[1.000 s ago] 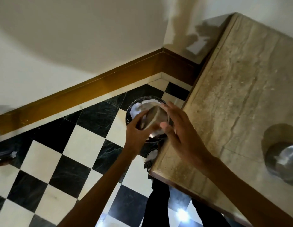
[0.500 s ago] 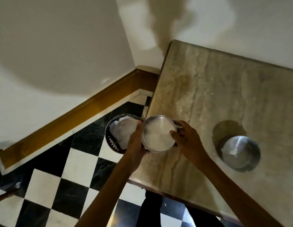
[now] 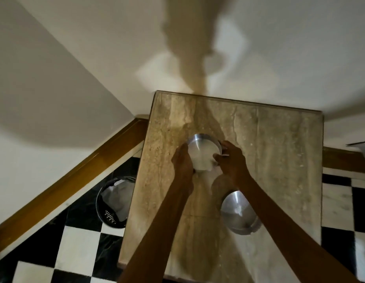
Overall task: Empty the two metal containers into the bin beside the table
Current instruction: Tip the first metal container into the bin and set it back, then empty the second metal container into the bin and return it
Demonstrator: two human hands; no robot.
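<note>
Both hands hold a round metal container (image 3: 202,149) over the middle of the marble table (image 3: 279,152). My left hand (image 3: 182,160) grips its left rim and my right hand (image 3: 231,160) grips its right rim. Its inside looks bare and shiny. A second metal container (image 3: 239,213) stands on the table nearer to me, under my right forearm, with a small white scrap inside. The dark round bin (image 3: 114,201) sits on the floor left of the table and holds white paper.
The table stands against a white wall. A brown skirting board (image 3: 79,170) runs along the wall behind the bin. The floor is black and white checkered tile (image 3: 79,250). A white object (image 3: 363,150) shows at the right edge.
The container was tipped over the bin a second ago. Both hands have since carried it right, upright, over the table's middle. The camera view swung right with it.
</note>
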